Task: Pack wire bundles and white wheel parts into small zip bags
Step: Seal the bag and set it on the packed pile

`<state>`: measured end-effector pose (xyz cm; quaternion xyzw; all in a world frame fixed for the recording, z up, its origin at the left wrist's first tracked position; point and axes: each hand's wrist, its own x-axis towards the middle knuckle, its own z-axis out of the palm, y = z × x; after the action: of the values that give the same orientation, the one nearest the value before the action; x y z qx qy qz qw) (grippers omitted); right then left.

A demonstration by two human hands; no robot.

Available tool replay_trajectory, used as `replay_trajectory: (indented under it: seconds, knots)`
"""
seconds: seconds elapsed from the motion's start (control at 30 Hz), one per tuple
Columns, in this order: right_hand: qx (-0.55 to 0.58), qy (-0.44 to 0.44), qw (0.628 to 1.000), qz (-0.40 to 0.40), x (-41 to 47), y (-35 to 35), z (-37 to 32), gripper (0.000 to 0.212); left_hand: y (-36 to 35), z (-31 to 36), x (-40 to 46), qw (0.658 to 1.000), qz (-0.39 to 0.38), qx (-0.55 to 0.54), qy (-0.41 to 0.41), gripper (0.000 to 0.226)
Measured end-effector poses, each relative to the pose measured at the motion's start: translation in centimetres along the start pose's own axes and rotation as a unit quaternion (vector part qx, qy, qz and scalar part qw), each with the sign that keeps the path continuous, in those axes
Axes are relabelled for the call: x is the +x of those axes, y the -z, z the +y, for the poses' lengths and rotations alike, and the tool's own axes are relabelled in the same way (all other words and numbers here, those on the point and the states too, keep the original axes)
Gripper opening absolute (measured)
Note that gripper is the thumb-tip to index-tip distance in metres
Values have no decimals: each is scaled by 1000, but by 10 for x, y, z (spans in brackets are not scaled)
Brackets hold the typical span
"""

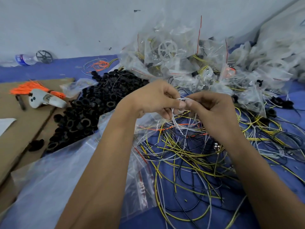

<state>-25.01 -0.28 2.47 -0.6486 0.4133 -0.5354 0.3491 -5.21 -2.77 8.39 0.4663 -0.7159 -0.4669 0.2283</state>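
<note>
My left hand (pixel 153 98) and my right hand (pixel 209 108) meet at the middle of the view, both pinching a small bundle of white wire (pixel 181 100) whose loose ends hang down between them. Beneath the hands lies a tangle of yellow, black and white wires (pixel 189 162) on the blue cloth. A heap of filled zip bags (pixel 189 63) is piled behind the hands, one showing a white wheel (pixel 167 47). Flat clear zip bags with red seals (pixel 143 176) lie under my left forearm.
A pile of black rings (pixel 85 111) sits left of the hands. Orange wires (pixel 33 88) and a grey handheld device (pixel 44 100) lie on cardboard (pixel 19 129) at left. A water bottle (pixel 24 59) and a black wheel (pixel 44 56) rest by the wall.
</note>
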Motion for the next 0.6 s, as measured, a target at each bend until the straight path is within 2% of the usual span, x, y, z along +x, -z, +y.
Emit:
replay_trajectory:
  seconds: [0.2,0.3,0.37,0.47,0.6]
  knots:
    - [110,-31,993,-32,1,1,-6,17,11,-1,-6,999,12,-43,-13,8]
    - [197,-81,975,-63,2,4,-7,39,18,2,-12,998,27,-50,-27,13]
    - [214,-102,968,-86,3,6,-6,45,23,2,-16,998,31,-50,-29,21]
    - [172,-115,972,-109,3,8,-2,43,32,-2,-21,998,55,-28,-19,20]
    - [58,-100,987,-108,2,8,5,20,43,-7,-28,997,73,-23,-16,17]
